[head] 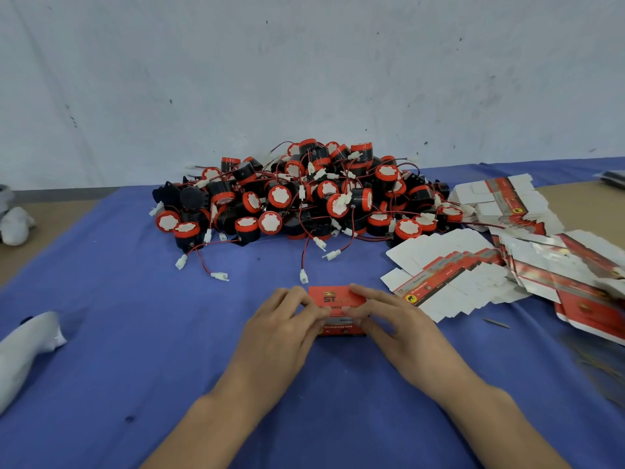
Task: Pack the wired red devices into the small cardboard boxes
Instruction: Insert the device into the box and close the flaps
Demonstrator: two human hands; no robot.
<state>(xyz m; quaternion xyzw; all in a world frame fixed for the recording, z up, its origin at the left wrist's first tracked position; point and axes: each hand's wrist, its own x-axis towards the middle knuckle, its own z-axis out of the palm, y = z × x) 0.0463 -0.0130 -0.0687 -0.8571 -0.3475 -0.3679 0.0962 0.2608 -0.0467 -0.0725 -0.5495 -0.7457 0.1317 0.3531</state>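
at the left edge of the bench [101, 333], which wears a blue cover, lie two white cloth bundles [27, 346], one nearer and one farther back. along the far edge, about the middle, sits the heap of wired red devices [304, 198]: dozens, too tangled to count exactly, each a stubby red-and-black cylinder trailing a thin lead to a white plug. they look hard and light, i judge, and are best taken by the body, since pulling a lead would likely drag neighbours along. near the front edge, in the middle, the left hand [287, 319] and right hand [395, 319] both pinch one small cardboard box [338, 299], fingers curled over its sides and thumbs meeting on top. whether it already holds a device cannot be told. the box is thin printed card, probably light and easily dented, so it wants holding by its edges and folds rather than squeezing across the panels. toward the right edge lie flat box blanks [473, 275] in several fanned stacks, too overlapped to count.
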